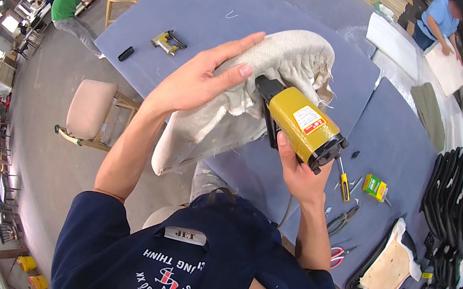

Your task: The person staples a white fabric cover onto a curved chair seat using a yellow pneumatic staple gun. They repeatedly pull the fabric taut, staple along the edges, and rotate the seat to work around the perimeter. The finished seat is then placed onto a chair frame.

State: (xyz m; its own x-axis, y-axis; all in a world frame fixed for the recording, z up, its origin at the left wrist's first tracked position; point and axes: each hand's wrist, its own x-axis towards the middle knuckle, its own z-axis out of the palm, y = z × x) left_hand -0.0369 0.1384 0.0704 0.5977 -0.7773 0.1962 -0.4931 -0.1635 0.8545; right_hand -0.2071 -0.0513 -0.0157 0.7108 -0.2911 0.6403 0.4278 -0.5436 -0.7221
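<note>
A curved chair panel covered in beige fabric (300, 44) is tilted up over the table's near edge. My left hand (202, 81) grips its left side, thumb on the gathered fabric and fingers stretched over the outer face. In my right hand (303, 180) is a yellow staple gun (302, 123) with a black nose. The nose meets the puckered fabric inside the panel's rim; its exact contact point is hidden. Loose, frayed fabric edges show along the inner side.
On the blue-grey table (254, 10) lie another staple gun (168, 42), a screwdriver (345, 185), a small green-yellow box (374, 187), pliers (342, 220) and scissors (339, 257). Black panels (453, 194) stack at right. A chair (90, 109) stands left; other people work nearby.
</note>
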